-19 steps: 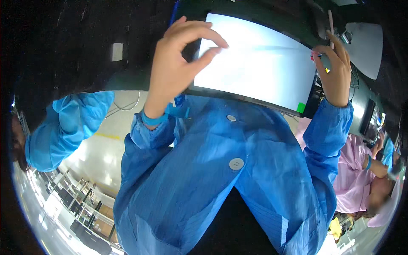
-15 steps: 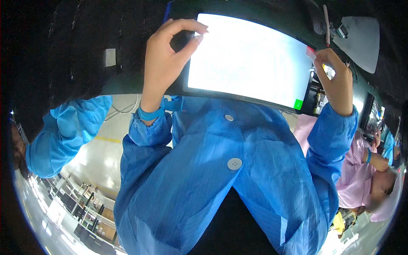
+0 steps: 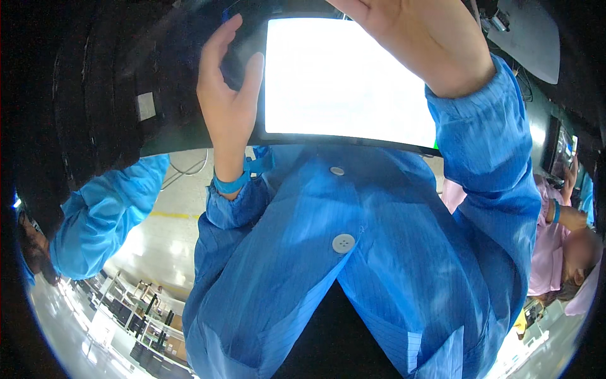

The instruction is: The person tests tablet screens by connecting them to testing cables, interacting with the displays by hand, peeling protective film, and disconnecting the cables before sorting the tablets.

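A brightly lit white flat screen with a thin black frame lies in front of me. Beside its left edge is my left hand, thumb and forefinger spread apart, with nothing seen between them. My right hand reaches up across the screen's right part, nearer the camera, and covers its upper right corner. Only part of its thumb shows; the other fingers are cut off by the top edge, so whatever they may hold is hidden. A blue wrist strap circles my left wrist.
A small pale square lies on the dark surface at left. A grey-white panel is at the upper right. Another person's blue sleeve is at left, and a person in pink sits at right. Shelves stand behind.
My right hand has left the screen's red-tabbed right corner and swung up and leftward over the screen. My left hand has drawn back from the upper left corner, its pinch opened.
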`<action>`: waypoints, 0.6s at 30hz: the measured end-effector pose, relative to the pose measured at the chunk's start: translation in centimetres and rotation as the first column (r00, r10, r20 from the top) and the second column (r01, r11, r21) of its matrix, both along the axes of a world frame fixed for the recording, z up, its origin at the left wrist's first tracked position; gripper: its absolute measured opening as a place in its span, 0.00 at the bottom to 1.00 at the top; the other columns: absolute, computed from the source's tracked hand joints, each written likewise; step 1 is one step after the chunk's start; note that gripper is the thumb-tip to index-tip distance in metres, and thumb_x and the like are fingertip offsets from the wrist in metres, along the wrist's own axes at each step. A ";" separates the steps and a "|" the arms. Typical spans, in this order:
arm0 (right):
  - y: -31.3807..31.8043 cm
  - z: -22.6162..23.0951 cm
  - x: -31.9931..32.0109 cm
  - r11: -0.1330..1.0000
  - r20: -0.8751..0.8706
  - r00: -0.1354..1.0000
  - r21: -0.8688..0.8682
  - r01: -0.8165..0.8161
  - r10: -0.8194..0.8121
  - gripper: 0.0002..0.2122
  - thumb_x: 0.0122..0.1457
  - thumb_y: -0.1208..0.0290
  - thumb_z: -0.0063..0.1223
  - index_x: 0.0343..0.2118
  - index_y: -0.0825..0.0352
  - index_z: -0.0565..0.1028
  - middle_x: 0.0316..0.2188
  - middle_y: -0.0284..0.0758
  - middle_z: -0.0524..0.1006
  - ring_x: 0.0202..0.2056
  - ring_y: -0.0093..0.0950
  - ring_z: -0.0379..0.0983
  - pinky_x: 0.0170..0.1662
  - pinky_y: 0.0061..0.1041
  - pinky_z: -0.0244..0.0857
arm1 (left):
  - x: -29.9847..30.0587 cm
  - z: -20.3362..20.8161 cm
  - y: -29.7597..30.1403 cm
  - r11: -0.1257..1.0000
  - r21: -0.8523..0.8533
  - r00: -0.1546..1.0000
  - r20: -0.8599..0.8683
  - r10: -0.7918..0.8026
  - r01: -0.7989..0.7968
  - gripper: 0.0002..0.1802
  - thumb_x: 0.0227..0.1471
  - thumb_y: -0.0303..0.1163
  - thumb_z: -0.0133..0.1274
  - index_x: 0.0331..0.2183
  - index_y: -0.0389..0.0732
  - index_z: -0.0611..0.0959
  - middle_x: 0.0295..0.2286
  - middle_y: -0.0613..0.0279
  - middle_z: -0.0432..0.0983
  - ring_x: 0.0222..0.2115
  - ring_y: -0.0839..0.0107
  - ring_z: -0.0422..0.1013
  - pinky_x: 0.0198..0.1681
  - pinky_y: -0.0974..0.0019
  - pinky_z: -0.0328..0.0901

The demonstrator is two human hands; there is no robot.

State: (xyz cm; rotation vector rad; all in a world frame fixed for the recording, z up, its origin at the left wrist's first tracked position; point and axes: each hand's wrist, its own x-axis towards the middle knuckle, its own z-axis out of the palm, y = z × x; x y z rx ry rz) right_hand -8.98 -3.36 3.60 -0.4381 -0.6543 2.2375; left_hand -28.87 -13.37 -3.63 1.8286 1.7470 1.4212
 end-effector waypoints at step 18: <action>-12.7 4.7 19.6 0.793 0.822 0.133 0.569 -0.218 -0.553 0.14 0.60 0.69 0.39 0.34 0.75 0.74 0.30 0.36 0.76 0.29 0.21 0.68 0.34 0.18 0.60 | 11.2 2.4 -0.3 0.944 -0.308 0.732 -0.617 -0.289 0.113 0.35 0.46 0.49 0.58 0.54 0.47 0.70 0.54 0.58 0.62 0.54 0.57 0.59 0.55 0.55 0.58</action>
